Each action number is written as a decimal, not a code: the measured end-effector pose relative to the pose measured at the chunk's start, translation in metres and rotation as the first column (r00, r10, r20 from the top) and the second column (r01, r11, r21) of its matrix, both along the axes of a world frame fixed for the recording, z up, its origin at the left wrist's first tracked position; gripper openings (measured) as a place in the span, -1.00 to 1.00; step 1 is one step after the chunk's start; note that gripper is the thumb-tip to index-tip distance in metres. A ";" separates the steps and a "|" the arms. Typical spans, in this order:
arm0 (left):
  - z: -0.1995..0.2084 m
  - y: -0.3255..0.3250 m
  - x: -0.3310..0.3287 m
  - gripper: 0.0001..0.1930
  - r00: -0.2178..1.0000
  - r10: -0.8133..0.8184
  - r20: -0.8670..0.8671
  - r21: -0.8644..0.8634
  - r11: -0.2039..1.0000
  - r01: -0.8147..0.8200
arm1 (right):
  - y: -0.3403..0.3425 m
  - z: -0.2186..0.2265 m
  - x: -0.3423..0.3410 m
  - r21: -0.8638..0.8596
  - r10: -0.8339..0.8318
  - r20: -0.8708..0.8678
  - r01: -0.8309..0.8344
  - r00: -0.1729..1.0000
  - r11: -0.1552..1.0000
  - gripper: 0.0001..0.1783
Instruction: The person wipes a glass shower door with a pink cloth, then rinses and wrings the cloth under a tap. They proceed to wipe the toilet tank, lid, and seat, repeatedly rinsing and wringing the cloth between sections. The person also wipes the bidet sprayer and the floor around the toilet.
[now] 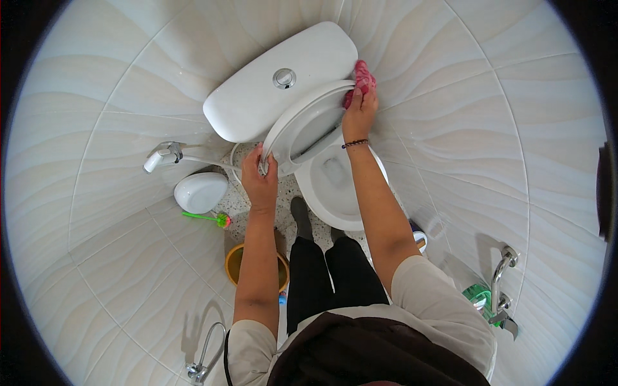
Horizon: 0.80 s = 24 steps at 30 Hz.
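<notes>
Our white, rounded ceramic cistern (251, 96) stands behind the white oval ceramic bowl (344, 222), and between them the white oval toilet lid (312, 125) is tilted up. Our left hand (257, 177) pinches its left edge, thumb and fingers curled round; our right hand (360, 119) bunches its fingers over a crumpled pink-red cloth (364, 76) at the right edge. We seem to be wiping; next probably calls for a steady left grip while the cloth follows the edge.

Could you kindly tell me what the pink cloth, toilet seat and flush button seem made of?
The pink cloth looks like soft, textured fabric, given its crumpled folds. The toilet seat seems glossy plastic, from its smooth sheen. The flush button looks chromed, being mirror-bright; whether metal or plated plastic, I cannot tell.
</notes>
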<state>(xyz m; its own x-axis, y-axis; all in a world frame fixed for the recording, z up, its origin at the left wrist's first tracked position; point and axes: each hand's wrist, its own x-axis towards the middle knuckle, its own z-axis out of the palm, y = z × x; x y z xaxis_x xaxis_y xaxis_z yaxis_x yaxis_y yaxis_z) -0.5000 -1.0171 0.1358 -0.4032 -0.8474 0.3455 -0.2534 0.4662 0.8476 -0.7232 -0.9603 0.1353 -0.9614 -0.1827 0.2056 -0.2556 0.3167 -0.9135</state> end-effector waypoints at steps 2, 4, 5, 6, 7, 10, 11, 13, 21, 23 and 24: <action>0.001 0.000 -0.004 -0.72 0.999 -0.001 0.035 -0.151 0.988 0.006 | 0.000 -0.001 -0.005 0.044 -0.014 0.130 0.008 0.991 0.999 -0.60; 0.005 0.001 -0.002 -0.73 0.996 -0.020 0.084 -0.324 0.945 0.046 | 0.003 0.004 0.004 0.046 0.054 0.045 -0.056 0.998 0.997 -0.63; 0.006 0.002 -0.001 -0.73 0.994 -0.016 0.109 -0.311 0.949 0.050 | 0.007 0.010 0.011 0.050 0.089 0.004 -0.089 0.996 0.995 -0.64; 0.007 0.003 0.001 -0.74 0.991 -0.013 0.135 -0.297 0.953 0.053 | 0.011 0.015 0.016 -0.082 0.082 0.128 -0.072 0.988 0.994 -0.67; 0.008 0.004 0.000 -0.74 0.987 -0.014 0.158 -0.281 0.958 0.059 | 0.018 0.019 0.018 -0.205 0.086 0.249 -0.034 0.965 0.978 -0.69; 0.009 0.008 -0.006 -0.80 0.993 0.014 0.120 -0.333 0.943 0.027 | 0.028 0.019 0.022 -0.466 0.140 0.445 0.095 0.884 0.880 -0.73; 0.008 0.010 -0.008 -0.79 0.994 0.028 0.110 -0.327 0.945 0.009 | 0.032 0.018 0.023 -0.530 0.162 0.481 0.138 0.862 0.837 -0.74; 0.008 0.013 -0.011 -0.77 0.994 0.061 0.092 -0.317 0.948 -0.029 | 0.037 0.021 0.032 -0.672 0.268 0.576 0.262 0.772 0.692 -0.74; 0.029 0.033 -0.029 -0.76 0.968 0.235 0.092 -0.275 0.940 -0.203 | 0.055 0.053 0.043 -0.750 0.387 0.556 0.244 0.736 0.615 -0.75; 0.032 0.037 -0.028 -0.76 0.957 0.277 0.090 -0.250 0.936 -0.247 | 0.056 0.058 0.043 -0.745 0.381 0.492 0.151 0.783 0.650 -0.75; 0.027 0.040 -0.024 -0.77 0.967 0.250 0.059 -0.214 0.949 -0.232 | 0.057 0.062 0.045 -0.727 0.363 0.474 0.124 0.802 0.676 -0.76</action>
